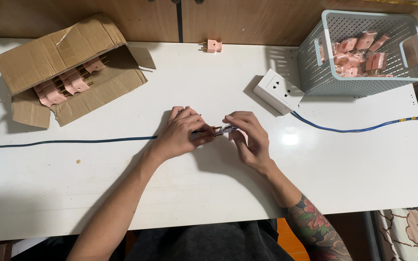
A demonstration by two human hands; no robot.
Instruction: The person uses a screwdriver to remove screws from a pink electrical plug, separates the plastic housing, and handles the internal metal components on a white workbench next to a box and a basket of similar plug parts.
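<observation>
Brass-pronged plug (212, 130) pinched in left hand (182, 135); right hand (250, 137) holds screwdriver (227, 128).

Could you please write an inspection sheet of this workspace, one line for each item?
Surface: white table, lit with glare.
Job's things: small brass-pronged part and clear-handled tool, held between both hands.
Clutter: cardboard box of pink plugs; grey basket of bagged pink plugs; one loose plug; white socket block.
Grippers: left hand closed on the part; right hand closed on the tool.
Cables: dark cable running left; blue cable from the socket block.
Surroundings: wooden panel behind.
</observation>
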